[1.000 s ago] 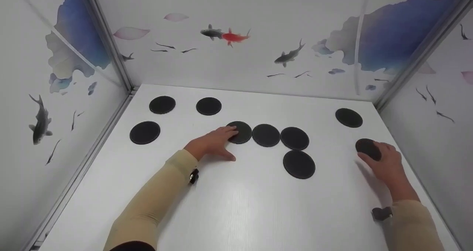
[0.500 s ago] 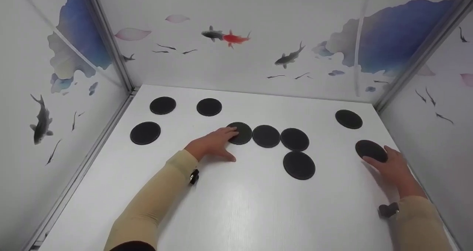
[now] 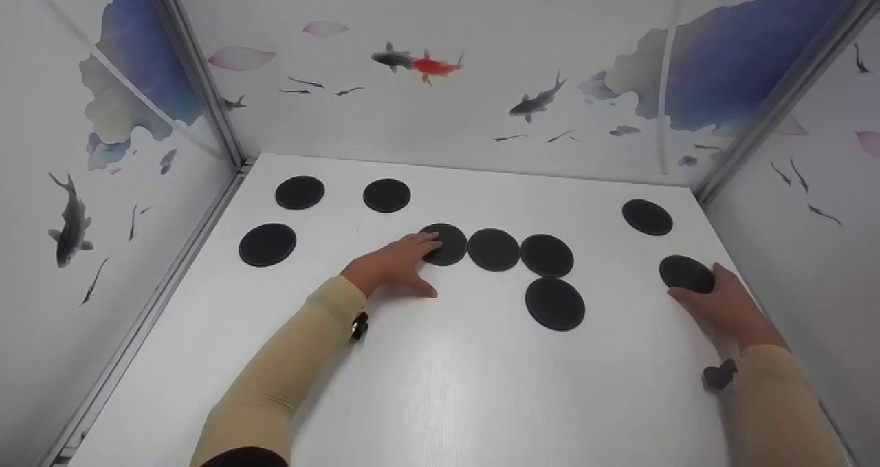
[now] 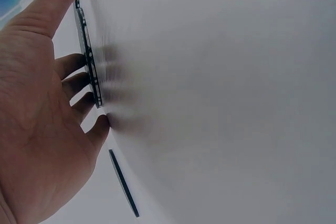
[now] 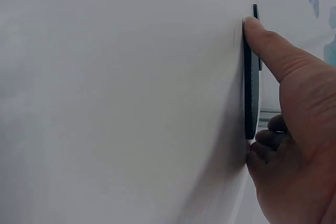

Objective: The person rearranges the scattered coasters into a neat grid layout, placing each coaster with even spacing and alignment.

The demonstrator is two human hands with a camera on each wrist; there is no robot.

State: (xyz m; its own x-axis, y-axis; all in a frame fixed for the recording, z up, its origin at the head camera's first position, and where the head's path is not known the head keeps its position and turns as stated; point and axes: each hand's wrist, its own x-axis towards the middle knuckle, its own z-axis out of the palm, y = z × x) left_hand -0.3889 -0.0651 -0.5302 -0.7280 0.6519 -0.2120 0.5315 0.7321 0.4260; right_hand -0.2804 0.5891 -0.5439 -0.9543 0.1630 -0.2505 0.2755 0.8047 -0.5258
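Head view: left hand (image 3: 393,266) spread on black disc (image 3: 445,243); right hand (image 3: 722,302) pinching edge disc (image 3: 686,273).

Fish-papered booth (image 3: 481,109), white table (image 3: 440,384)

Matt black discs (image 3: 554,303) lie on a smooth, faintly glossy white tabletop (image 3: 440,384).

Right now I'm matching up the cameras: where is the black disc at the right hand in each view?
Head: black disc at right, against the right hand.
Left wrist: not in it.
Right wrist: edge-on, right of centre, at the thumb.
Shared landmark: white table.
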